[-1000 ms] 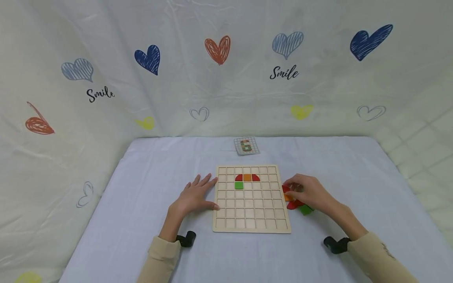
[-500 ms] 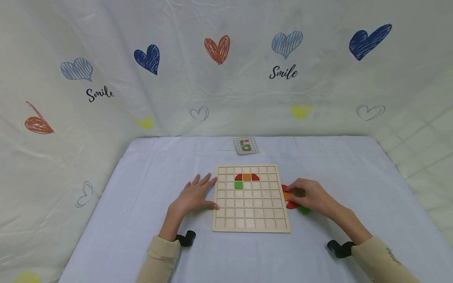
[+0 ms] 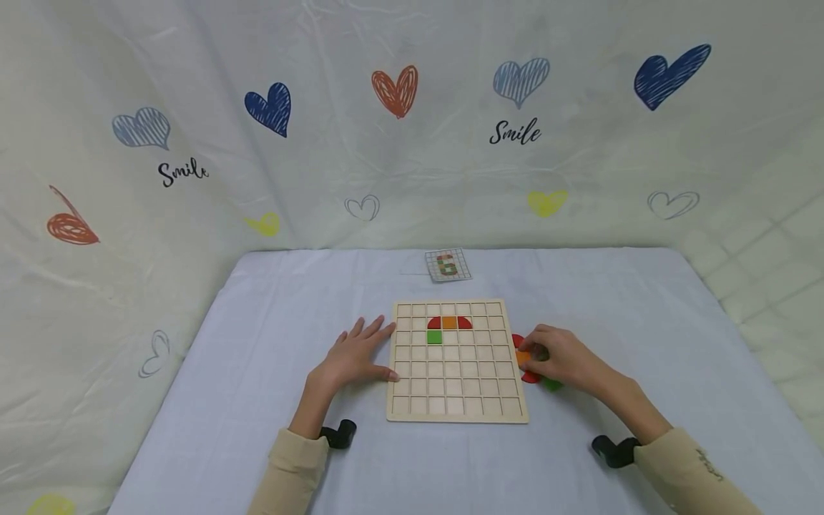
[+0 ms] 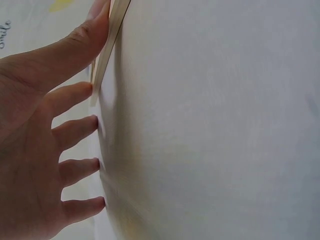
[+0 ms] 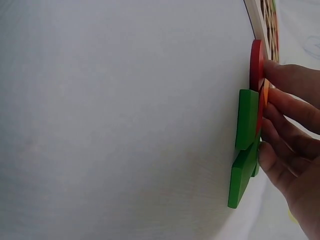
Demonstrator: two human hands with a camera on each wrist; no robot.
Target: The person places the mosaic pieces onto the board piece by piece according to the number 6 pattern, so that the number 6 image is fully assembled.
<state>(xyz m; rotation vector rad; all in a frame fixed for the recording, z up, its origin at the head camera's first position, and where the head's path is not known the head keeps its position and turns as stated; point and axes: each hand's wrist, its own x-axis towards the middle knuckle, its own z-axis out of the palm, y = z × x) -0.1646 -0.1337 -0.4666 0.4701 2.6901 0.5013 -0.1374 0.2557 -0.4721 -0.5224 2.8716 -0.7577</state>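
In the head view, my left hand (image 3: 352, 361) rests beside the square wooden grid board (image 3: 454, 409). Its fingers are spread; thumb and index fingertip touch the left edge. Past the board's right edge, my right hand (image 3: 558, 353) is over a small heap of coloured tiles. Its thumb and index finger pinch an orange tile (image 3: 523, 359). Rounded red tiles (image 3: 517, 340) and green tiles (image 5: 246, 120) lie around it, partly hidden by the fingers. Set in the board are two rounded red tiles, an orange square (image 3: 449, 322) between them and a green square (image 3: 434, 337).
Behind the board lies a small card (image 3: 448, 265) with a gridded, coloured pattern resembling a 6 or G. A white cloth (image 3: 290, 286) covers the table. A printed curtain (image 3: 450, 164) hangs at the back and sides.
My right hand has shifted slightly toward me over the heap, and its thumb and index finger have closed about the orange tile. The left hand and board look unchanged.
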